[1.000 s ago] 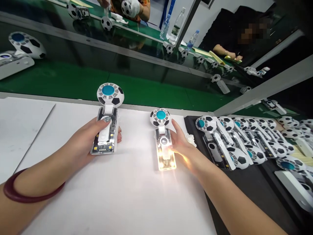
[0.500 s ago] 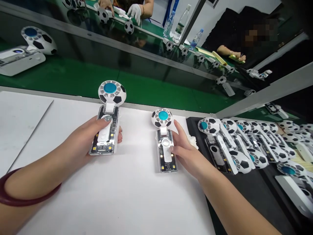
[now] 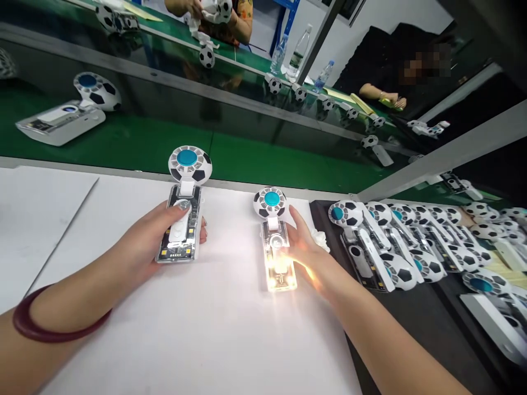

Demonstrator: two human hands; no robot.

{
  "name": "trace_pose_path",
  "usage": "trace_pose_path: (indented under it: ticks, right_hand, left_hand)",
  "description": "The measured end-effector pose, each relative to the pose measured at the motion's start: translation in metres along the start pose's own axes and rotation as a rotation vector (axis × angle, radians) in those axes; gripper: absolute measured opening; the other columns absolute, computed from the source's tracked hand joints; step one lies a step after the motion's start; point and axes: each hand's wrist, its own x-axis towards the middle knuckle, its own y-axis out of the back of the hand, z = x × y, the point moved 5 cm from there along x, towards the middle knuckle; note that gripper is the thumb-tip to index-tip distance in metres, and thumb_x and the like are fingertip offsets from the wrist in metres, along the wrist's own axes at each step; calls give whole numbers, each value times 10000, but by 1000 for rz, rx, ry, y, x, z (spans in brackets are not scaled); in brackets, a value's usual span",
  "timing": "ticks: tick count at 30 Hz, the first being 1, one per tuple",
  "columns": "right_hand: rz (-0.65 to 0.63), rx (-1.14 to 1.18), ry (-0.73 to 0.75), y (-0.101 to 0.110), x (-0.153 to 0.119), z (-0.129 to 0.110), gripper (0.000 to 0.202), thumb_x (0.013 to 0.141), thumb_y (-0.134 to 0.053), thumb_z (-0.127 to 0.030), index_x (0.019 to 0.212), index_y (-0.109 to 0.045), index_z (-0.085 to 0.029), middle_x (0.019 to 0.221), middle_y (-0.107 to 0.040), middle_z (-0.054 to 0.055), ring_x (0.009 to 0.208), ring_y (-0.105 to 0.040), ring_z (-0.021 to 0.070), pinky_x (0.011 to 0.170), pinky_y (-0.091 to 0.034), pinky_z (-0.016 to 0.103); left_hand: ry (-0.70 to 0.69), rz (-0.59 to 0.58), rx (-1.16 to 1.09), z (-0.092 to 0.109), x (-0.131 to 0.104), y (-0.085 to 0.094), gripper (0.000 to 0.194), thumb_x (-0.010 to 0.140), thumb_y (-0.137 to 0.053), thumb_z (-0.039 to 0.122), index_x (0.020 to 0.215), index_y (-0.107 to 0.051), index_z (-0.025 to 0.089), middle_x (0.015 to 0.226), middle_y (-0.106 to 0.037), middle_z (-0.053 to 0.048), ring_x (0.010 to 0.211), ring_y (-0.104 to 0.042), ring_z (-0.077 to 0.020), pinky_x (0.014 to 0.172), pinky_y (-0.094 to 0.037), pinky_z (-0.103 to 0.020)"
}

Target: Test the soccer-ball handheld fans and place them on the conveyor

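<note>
My left hand (image 3: 152, 233) is closed around a soccer-ball LED lamp (image 3: 190, 167). Its clear-fronted body shows a dark circuit board with small yellow LEDs, all unlit, and my thumb rests on the white button piece. To the right, my right hand (image 3: 307, 247) grips a second soccer-ball LED lamp (image 3: 269, 203) by its body, thumb at the front. The lower LEDs of this one glow bright warm white, casting light on my hand and the white sheet. Both lamps are tilted up above the white work surface (image 3: 197, 329), ball heads pointing away, teal discs facing me.
A black tray (image 3: 415, 312) on the right holds several similar lamps (image 3: 403, 269). Another lamp (image 3: 61, 120) lies on the green surface (image 3: 247, 156) at the back left. Crumpled white tissue (image 3: 320, 240) sits beyond my right hand. Across a glass partition, two people work near bottles (image 3: 299, 50).
The lamp in my right hand has lit up. The view has shifted slightly, and the lamp at the back left appears further right. A co-worker across now holds up a white ball-headed piece.
</note>
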Motion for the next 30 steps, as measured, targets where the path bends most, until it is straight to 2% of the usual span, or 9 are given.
trace_pose_path:
  ticks: [5, 9, 14, 17, 23, 27, 30]
  right_hand:
    - [-39, -55, 28, -2, 1, -2, 914, 727, -586, -124, 1414, -25, -347, 1363, -363, 34, 1185, -421, 183, 1011, -330, 396]
    - [13, -35, 25, -4, 2, -2, 897, 714, -595, -155, 1408, -55, -330, 1372, -361, 38, 1207, -412, 190, 1033, -312, 414]
    - [31, -15, -7, -2, 4, -3, 1006, 697, -654, -245, 1425, 38, -295, 1425, -293, 65, 1247, -388, 195, 1046, -313, 401]
    - [5, -194, -37, 0, 6, -9, 996, 704, -657, -240, 1429, 20, -325, 1362, -384, 76, 1205, -439, 213, 1014, -347, 426]
    - [28, -748, -128, -1, 8, -32, 1004, 718, -660, -241, 1429, 39, -358, 1251, -496, 82, 1084, -536, 255, 931, -406, 438]
    - [45, -858, -150, -3, 9, -37, 998, 732, -653, -261, 1423, 59, -370, 1260, -486, 100, 930, -605, 237, 848, -457, 419]
    - [48, -817, -140, 0, 8, -32, 973, 748, -642, -289, 1417, 57, -389, 1293, -441, 99, 903, -610, 204, 841, -468, 399]
  left_hand:
    - [-4, 13, -5, 0, 0, -1, 321, 702, -614, 416, 910, -523, 190, 732, -656, -56, 623, -616, -190, 473, -489, -253]
    - [-33, -7, 5, 3, -3, -4, 262, 739, -578, 390, 877, -530, 173, 702, -641, -54, 595, -597, -177, 466, -471, -242]
    - [-31, -16, -24, 4, -5, -5, 234, 753, -587, 360, 899, -505, 196, 725, -637, -23, 657, -614, -176, 540, -500, -254]
    - [-44, -6, -54, 3, -3, -2, 260, 735, -602, 371, 885, -497, 186, 718, -635, -29, 629, -620, -182, 535, -506, -267]
    - [-74, -29, -56, 1, -1, -1, 298, 741, -594, 388, 919, -471, 185, 717, -641, -46, 630, -622, -195, 510, -492, -270]
    - [-72, -47, -60, 0, -3, -1, 293, 748, -585, 388, 912, -452, 185, 709, -636, -45, 614, -618, -194, 496, -483, -272]
    - [-71, -67, -61, 0, -4, -2, 291, 760, -579, 385, 926, -442, 190, 715, -643, -48, 619, -620, -189, 513, -487, -276]
